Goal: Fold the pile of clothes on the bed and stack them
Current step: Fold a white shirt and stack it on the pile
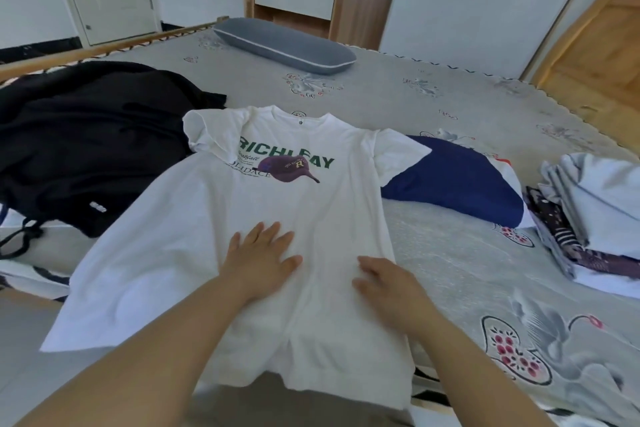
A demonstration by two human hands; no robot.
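The white T-shirt (263, 218) lies print-up under both palms; the left hand (259, 255) and right hand (388, 282) press flat, fingers extended. Smoothing outward from the fingertips should clear wrinkles before folding.

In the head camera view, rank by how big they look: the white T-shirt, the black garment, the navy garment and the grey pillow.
1. white T-shirt, though it lies nearest the camera
2. black garment
3 and 4. navy garment and grey pillow look about alike; the pillow is farther off and the navy garment partly covered, so unranked.
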